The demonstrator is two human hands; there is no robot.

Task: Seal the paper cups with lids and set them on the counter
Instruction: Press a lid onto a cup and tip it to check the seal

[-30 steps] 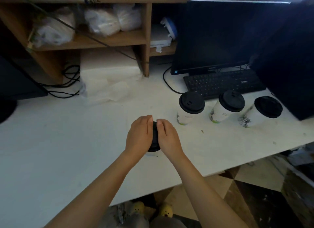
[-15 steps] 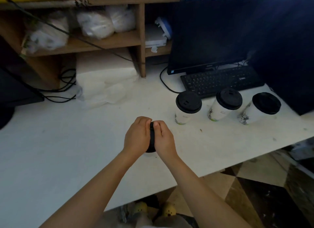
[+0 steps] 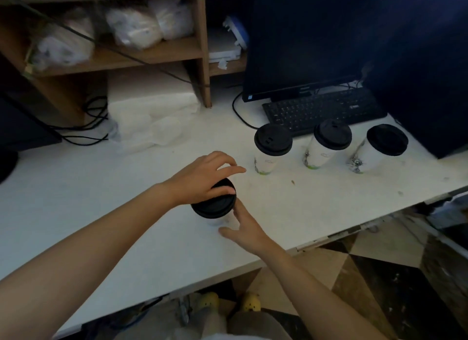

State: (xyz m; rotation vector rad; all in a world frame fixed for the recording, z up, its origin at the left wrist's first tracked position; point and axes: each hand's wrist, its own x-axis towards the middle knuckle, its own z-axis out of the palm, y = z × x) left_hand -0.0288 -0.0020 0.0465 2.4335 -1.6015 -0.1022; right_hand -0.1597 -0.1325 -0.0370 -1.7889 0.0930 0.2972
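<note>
1. Black lid [image 3: 214,204] sits on the cup [image 3: 222,219] at the near middle of the counter [image 3: 76,200]; the cup stands upright under it, mostly hidden.
2. My left hand [image 3: 200,176] rests on the far-left edge of the lid with its fingers loosely spread and arched, not pinching anything.
3. My right hand [image 3: 243,229] is at the cup's near-right side, fingers open and reaching along the wall just under the lid rim; I cannot tell how firmly it touches.
4. Three capped cups [image 3: 272,147] stand in a row to the far right, in front of the keyboard [image 3: 324,110], well apart from mine.
5. I judge the lid seated or nearly so. The row lies to the right and farther away, so the right hand is the nearer one to carry this cup over, keeping its axis vertical.
6. The free spot seems to be left of the row.
</note>
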